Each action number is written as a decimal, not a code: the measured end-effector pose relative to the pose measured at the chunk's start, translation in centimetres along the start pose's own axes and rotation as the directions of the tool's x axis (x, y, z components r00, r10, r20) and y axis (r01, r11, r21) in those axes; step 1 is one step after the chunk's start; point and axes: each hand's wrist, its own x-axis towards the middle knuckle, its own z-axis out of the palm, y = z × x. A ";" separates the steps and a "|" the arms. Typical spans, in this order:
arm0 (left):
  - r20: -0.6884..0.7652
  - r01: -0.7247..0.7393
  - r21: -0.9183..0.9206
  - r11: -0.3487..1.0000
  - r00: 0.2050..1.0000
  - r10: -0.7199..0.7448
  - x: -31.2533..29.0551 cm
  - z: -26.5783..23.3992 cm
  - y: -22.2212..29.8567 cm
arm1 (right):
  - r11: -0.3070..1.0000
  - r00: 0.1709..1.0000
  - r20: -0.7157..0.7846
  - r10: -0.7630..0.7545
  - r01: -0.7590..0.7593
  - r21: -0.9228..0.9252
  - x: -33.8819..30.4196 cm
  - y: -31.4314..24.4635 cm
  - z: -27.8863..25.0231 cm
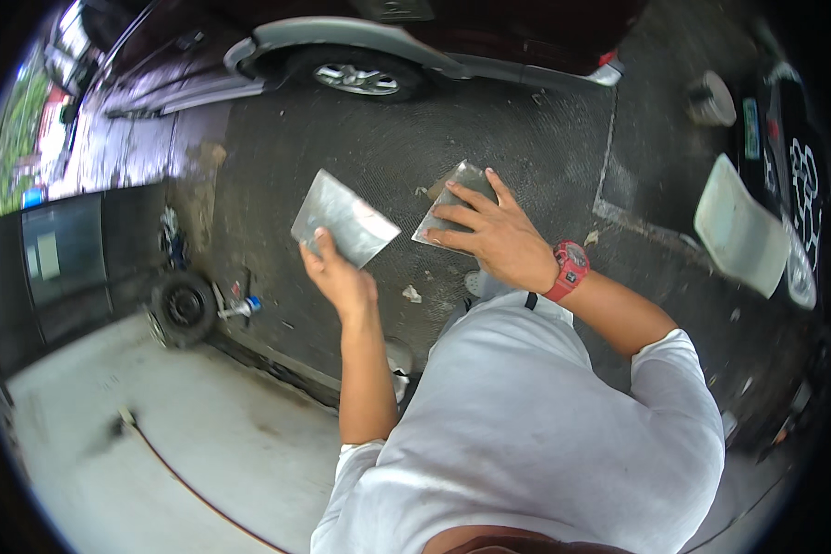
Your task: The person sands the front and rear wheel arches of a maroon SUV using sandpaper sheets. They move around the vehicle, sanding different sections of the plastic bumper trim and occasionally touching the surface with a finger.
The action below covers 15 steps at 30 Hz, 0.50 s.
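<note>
In front of my body, my left hand [336, 275] grips a flat, shiny, four-sided metal plate [346, 217] by its lower corner, with the thumb on top. The plate tilts and catches the light. A similar metal plate [472, 178] is in my right hand [512, 242], whose fingers are spread across its upper face. Whatever lies under that plate, the thumb included, is hidden. The two plates are apart from each other. A red watch [571, 268] is on my right wrist.
A dark red car with a wheel [358, 76] stands ahead. On the left are a loose tyre [186, 309], a blue-and-white container [246, 306] and a hose [180, 475]. To the right are a bucket [711, 100] and a pale curved panel [739, 226]. Scraps litter the dark floor.
</note>
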 end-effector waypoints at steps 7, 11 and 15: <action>-0.014 0.368 0.128 0.921 0.929 -0.369 8.5 -2.3 -3.1 | -0.610 0.643 0.503 0.578 -0.069 0.789 0.0 13.2 6.2; 0.081 0.488 0.305 0.818 0.843 -0.532 12.2 -2.3 -6.4 | -0.645 0.654 0.402 0.641 0.175 0.743 3.1 17.8 9.4; 0.154 0.529 0.525 0.666 0.711 -0.686 15.8 -0.4 -10.4 | -0.366 0.508 0.217 0.833 0.212 0.906 9.7 21.8 14.7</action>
